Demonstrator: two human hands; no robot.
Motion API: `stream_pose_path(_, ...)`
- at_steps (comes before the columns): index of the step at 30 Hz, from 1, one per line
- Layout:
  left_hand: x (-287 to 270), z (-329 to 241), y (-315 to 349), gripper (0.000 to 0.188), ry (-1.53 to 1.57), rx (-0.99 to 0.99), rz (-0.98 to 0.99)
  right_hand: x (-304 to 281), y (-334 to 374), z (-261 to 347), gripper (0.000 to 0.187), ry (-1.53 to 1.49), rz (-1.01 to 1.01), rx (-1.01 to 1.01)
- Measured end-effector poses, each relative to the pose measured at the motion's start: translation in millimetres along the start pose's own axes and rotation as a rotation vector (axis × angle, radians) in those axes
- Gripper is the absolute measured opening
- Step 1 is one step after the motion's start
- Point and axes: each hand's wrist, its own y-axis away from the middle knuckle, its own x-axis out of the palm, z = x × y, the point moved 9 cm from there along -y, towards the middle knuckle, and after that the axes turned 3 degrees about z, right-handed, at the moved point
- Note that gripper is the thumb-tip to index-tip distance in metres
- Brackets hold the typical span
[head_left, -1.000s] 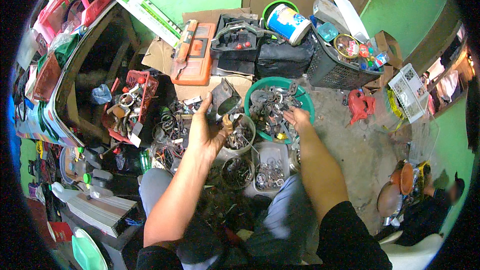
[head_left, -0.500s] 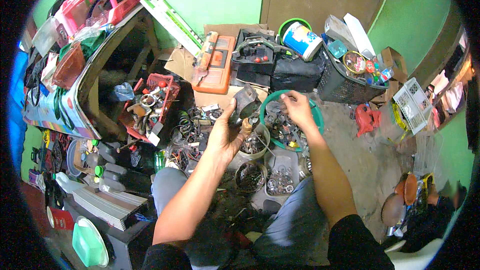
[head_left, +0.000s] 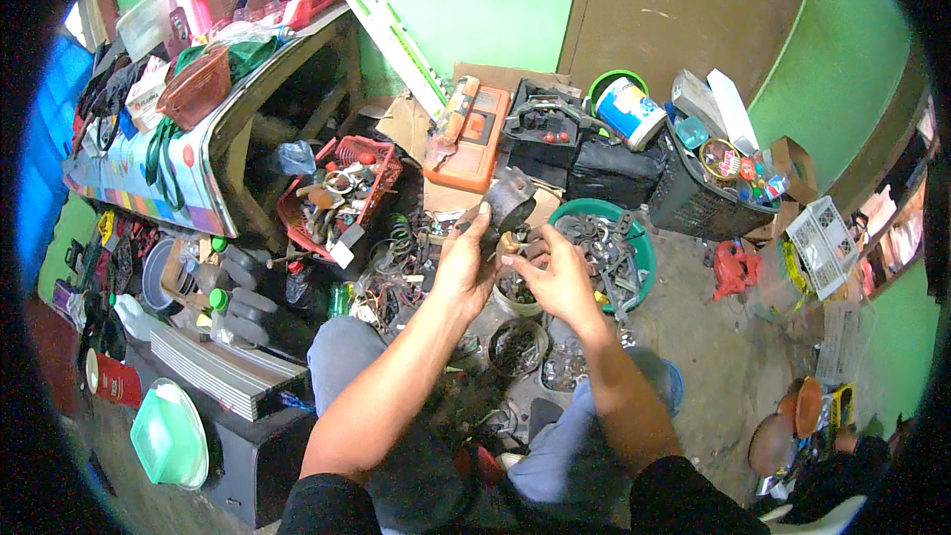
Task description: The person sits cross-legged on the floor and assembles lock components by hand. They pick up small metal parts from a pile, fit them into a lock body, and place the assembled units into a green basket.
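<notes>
My left hand [head_left: 464,266] grips a dark, greasy metal part [head_left: 511,200] with a round housing and holds it up in front of me. My right hand [head_left: 557,275] sits just to its right, fingers curled at a small brass-coloured fitting [head_left: 511,239] under the housing. Whether the right hand pinches that fitting or only touches it is hard to tell. Below the hands stand small round tubs of metal hardware [head_left: 519,345]. A green basin [head_left: 642,256] of dark metal pieces lies just right of my right hand.
An orange tool case [head_left: 474,140] and a black case [head_left: 543,129] lie beyond the hands. A red basket of parts [head_left: 374,160] stands at the left under a cluttered table [head_left: 220,139]. A black crate [head_left: 699,208] and white tub [head_left: 628,111] sit at right.
My right hand has left the green basin and come in to the part in my left hand. The view has tilted, so everything sits lower in frame.
</notes>
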Motion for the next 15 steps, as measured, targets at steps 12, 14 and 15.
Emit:
stream_pose_path(12,-4.6,-32.9,46.0,0.061,-0.27,0.042,-0.318,16.9,11.7,17.3,0.022,0.125,0.037,-0.084)
stream_pose_path(14,-17.2,-26.9,38.9,0.072,-0.557,0.018,-0.29,18.7,14.2,22.0,0.021,0.129,-0.002,-0.182)
stream_pose_path(15,-21.2,-27.1,40.5,0.077,-0.693,-0.01,-0.32,19.9,16.3,26.2,0.02,0.133,-0.019,-0.23)
